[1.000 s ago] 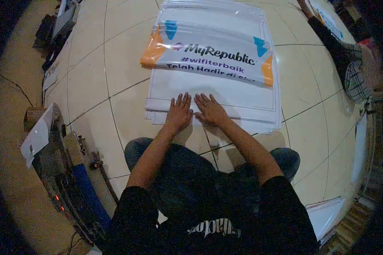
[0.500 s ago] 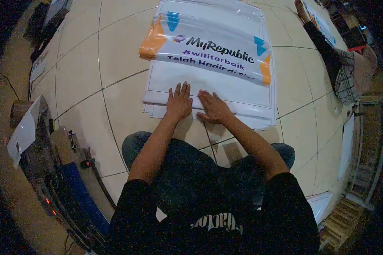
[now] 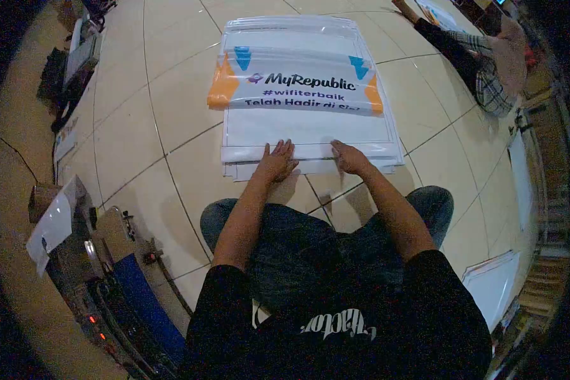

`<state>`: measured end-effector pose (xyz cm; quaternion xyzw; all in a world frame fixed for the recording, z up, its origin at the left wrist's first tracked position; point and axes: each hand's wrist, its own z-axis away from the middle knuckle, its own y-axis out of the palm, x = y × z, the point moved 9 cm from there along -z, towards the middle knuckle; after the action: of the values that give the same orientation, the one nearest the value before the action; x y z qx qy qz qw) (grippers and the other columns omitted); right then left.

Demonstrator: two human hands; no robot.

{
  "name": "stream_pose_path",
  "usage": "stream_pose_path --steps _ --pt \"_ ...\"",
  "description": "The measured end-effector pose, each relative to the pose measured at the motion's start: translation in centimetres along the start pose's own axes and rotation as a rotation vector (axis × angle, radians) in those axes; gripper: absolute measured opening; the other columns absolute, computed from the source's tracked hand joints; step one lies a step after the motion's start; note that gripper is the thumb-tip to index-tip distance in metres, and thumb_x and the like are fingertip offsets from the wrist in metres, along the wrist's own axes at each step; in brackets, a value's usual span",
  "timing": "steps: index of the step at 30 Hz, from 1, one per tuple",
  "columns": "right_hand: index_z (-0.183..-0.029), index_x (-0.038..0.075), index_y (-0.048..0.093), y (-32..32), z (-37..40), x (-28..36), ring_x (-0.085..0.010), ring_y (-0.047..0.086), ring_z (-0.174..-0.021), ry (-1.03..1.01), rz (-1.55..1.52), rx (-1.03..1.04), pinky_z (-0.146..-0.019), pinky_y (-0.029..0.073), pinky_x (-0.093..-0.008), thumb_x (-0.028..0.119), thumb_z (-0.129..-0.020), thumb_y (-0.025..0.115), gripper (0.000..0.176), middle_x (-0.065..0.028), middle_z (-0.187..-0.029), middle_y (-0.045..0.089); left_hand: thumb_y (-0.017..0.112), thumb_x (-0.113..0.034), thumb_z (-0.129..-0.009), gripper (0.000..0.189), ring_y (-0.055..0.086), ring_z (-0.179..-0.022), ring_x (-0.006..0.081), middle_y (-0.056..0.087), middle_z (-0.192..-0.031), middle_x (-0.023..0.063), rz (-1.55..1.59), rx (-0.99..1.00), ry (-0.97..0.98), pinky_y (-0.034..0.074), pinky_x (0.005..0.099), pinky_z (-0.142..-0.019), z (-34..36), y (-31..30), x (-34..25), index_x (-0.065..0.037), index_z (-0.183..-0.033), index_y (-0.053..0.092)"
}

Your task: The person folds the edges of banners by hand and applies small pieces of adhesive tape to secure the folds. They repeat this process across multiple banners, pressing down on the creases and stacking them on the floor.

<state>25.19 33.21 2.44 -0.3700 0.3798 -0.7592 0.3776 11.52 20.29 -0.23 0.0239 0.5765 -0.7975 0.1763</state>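
Note:
A stack of white printed banners (image 3: pixel 310 134) lies on the tiled floor in front of my crossed legs. The top one has orange and blue corners and the words "MyRepublic" and "#wifiterbaik"; its printed part bulges up in a loose fold that partly covers the line beneath. At the near edge, a folded strip runs across the sheet. My left hand (image 3: pixel 278 162) lies on the strip's left part, fingers stretched out. Farther right, my right hand (image 3: pixel 351 158) touches the same strip, its fingers extended and its thumb near the edge.
To my left stands a dark machine (image 3: pixel 98 316) with red lights and a blue panel. Another person's checked sleeve (image 3: pixel 493 88) and arm show at upper right, near a printed sheet (image 3: pixel 440 18). More white sheets (image 3: pixel 493 284) lie at my right.
My right hand has slid right along the folded strip, away from my left hand. My left hand stays on the strip. The camera view has shifted.

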Motion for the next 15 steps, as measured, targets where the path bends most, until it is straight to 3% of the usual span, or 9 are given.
stream_pose_path --steps 2,4,5,7,8,10,15 --pt "-0.136 -0.001 0.034 1.4 2.2 -1.9 -0.0383 0.038 -0.128 0.012 -0.086 0.008 -0.108 0.03 -0.0434 0.022 -0.09 0.045 0.053 -0.0188 -0.14 0.039 0.033 -0.044 -0.096 0.063 0.015 -0.141 0.0278 0.015 -0.153 0.0099 -0.006 0.009 0.068 0.012 0.054 -0.112 0.4 -0.4 -0.8 -0.005 -0.144 0.022" --pt "-0.135 0.004 0.039 3.0 5.2 -1.1 -0.0374 0.043 -0.12 -0.21 -0.069 -0.119 -0.104 0.034 -0.0442 0.018 -0.088 0.046 0.05 -0.0202 -0.132 0.046 0.034 -0.044 -0.096 0.063 0.016 -0.141 0.0276 0.016 -0.153 0.0103 -0.038 -0.044 0.119 0.013 0.0528 -0.113 0.2 0.2 -1.4 -0.005 -0.144 0.023" --pt "-0.135 0.004 0.039 3.2 6.1 -1.4 -0.0374 0.043 -0.12 -0.2 -0.075 -0.128 -0.104 0.034 -0.0442 0.018 -0.088 0.046 0.05 -0.0202 -0.132 0.046 0.035 -0.044 -0.095 0.064 0.017 -0.14 0.0273 0.017 -0.153 0.0108 -0.062 -0.09 0.168 0.014 0.0516 -0.113 -0.1 0.5 -2.0 -0.005 -0.144 0.023" --pt "-0.135 0.009 0.041 2.3 8.1 2.0 -0.0376 0.047 -0.113 -0.148 -0.301 0.045 -0.098 0.039 -0.0437 0.019 -0.075 0.067 0.066 -0.0189 -0.125 0.048 0.036 -0.044 -0.095 0.063 0.018 -0.14 0.0278 0.017 -0.152 0.0118 -0.072 -0.06 0.204 0.016 0.051 -0.113 -0.3 0.7 -3.2 -0.005 -0.143 0.024" --pt "-0.135 0.009 0.041 2.9 7.9 2.5 -0.0376 0.047 -0.113 -0.14 -0.316 0.032 -0.098 0.039 -0.0437 0.019 -0.075 0.067 0.066 -0.0189 -0.125 0.048 0.036 -0.044 -0.095 0.063 0.018 -0.14 0.0287 0.017 -0.152 0.012 -0.081 -0.086 0.222 0.016 0.0512 -0.112 -1.1 1.3 -3.2 -0.005 -0.143 0.025" --pt "-0.135 0.015 0.042 3.2 7.9 4.8 -0.0354 0.048 -0.11 -0.331 -0.345 -0.078 -0.096 0.039 -0.0446 0.021 -0.065 0.076 0.079 -0.0161 -0.121 0.048 0.036 -0.044 -0.095 0.063 0.019 -0.14 0.0295 0.018 -0.152 0.0123 -0.1 -0.099 0.244 0.017 0.0515 -0.112 -1.8 1.5 -3.7 -0.005 -0.143 0.025" --pt "-0.132 0.02 0.047 5.4 6.8 5.4 -0.032 0.05 -0.107 -0.352 -0.368 -0.071 -0.09 0.041 -0.0449 0.029 -0.059 0.081 0.08 -0.0125 -0.116 0.052 0.037 -0.042 -0.095 0.062 0.022 -0.138 0.0332 0.022 -0.15 0.0163 -0.088 -0.127 0.267 0.018 0.0525 -0.111 -3.5 0.9 -5.4 -0.003 -0.142 0.026"
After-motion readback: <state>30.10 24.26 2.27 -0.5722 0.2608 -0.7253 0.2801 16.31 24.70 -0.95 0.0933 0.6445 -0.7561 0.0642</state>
